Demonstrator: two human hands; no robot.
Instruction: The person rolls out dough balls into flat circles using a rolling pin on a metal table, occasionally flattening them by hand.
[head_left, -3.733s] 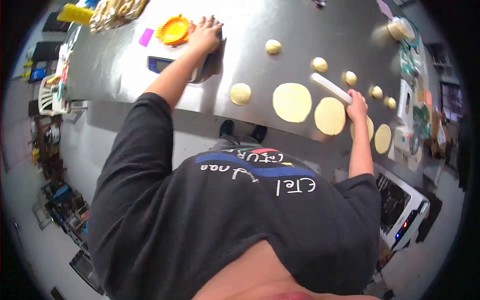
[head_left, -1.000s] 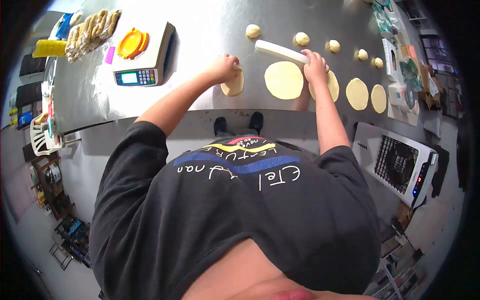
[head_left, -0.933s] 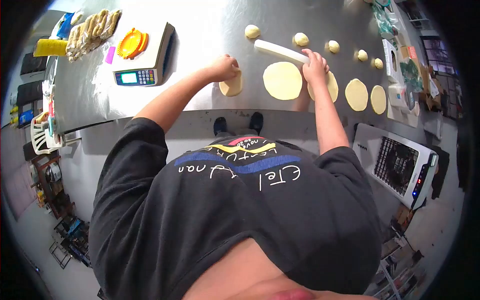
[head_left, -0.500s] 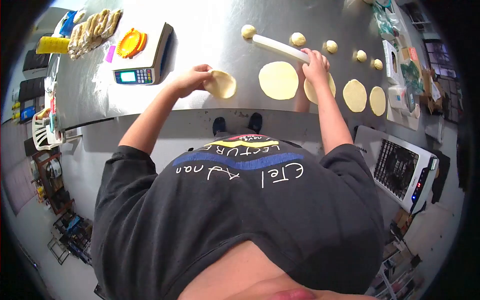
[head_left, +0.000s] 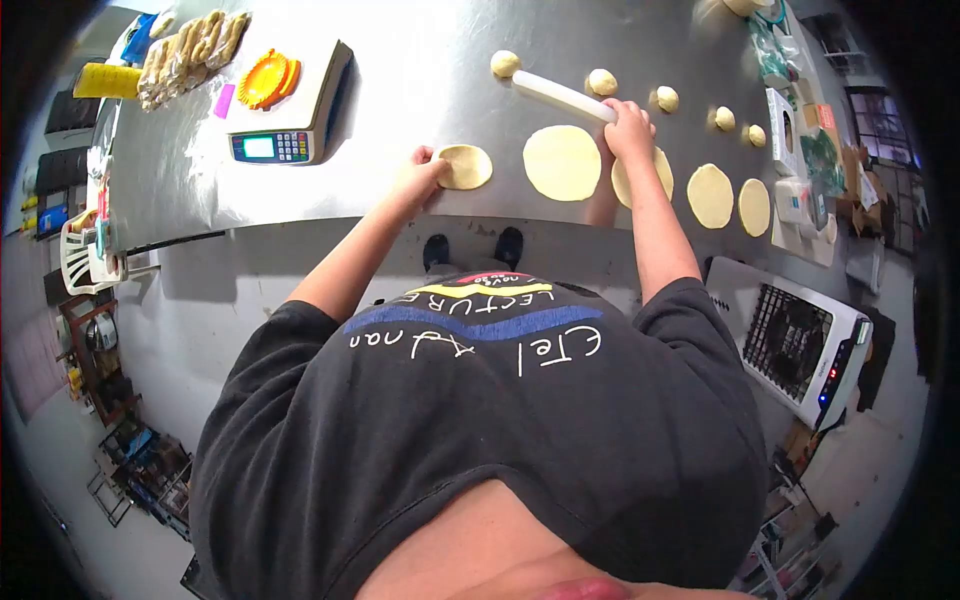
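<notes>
My left hand (head_left: 422, 182) pinches the left edge of a small flattened dough round (head_left: 468, 167), close to the table's near edge. My right hand (head_left: 629, 132) is closed on the right end of a white rolling pin (head_left: 560, 97), which lies slanted on the metal. Below the pin is a larger rolled dough disc (head_left: 562, 163). Another dough disc (head_left: 625, 181) is partly hidden under my right forearm. Further right lie two more flat discs, one round (head_left: 710, 196) and one narrower-looking (head_left: 754, 207). Several dough balls, such as one at the pin's left tip (head_left: 506, 63), form a row behind.
A digital scale (head_left: 272, 147) stands left on the steel table (head_left: 420, 90), with an orange dough press (head_left: 268, 80) on it. Bagged finger-shaped pieces (head_left: 192, 57) lie behind it. Boxes and bags (head_left: 800, 130) line the right end. A white heater-like appliance (head_left: 808, 340) stands below right.
My left hand has moved right with the small dough round, which now looks flatter against the table. My right hand stays on the rolling pin, almost unmoved.
</notes>
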